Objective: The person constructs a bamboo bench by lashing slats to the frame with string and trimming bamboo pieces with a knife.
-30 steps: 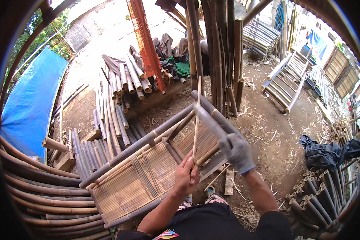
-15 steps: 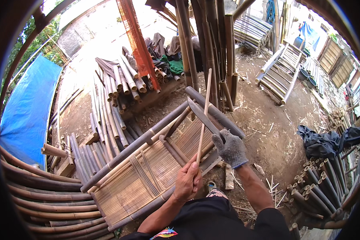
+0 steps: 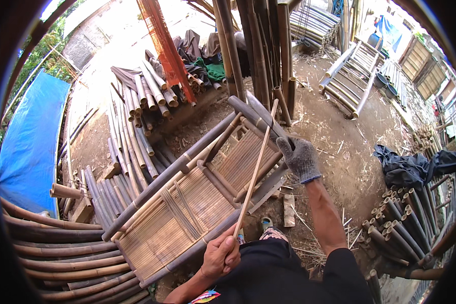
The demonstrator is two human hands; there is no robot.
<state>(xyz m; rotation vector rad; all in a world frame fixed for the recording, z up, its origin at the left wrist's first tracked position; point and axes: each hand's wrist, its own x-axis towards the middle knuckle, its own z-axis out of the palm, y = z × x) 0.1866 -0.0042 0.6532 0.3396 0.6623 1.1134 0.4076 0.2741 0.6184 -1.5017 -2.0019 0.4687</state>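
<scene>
A long, thin bamboo strip (image 3: 257, 175) slants up from my bare left hand (image 3: 222, 256), which is closed round its lower end. My right hand (image 3: 300, 159), in a grey knitted glove, grips a large knife (image 3: 261, 112); its handle is hidden in the glove. The broad blade points up and to the left, crossing the strip close to its upper end. Beneath both lies a bamboo bench (image 3: 149, 240) with a slatted top and dark pole frame. Several loose thin strips (image 3: 180, 213) rest on its slats.
Bamboo poles (image 3: 137, 137) are stacked at the left, with curved poles (image 3: 71, 248) at the lower left. Upright poles (image 3: 261, 55) stand beyond the bench. More cut poles (image 3: 403, 223) fill the right side beside dark cloth (image 3: 410, 167). A bamboo frame (image 3: 352, 81) lies farther back.
My left hand has moved down and left with the strip. My gloved right hand has moved up and right with the knife, so the blade now crosses nearer the strip's upper end.
</scene>
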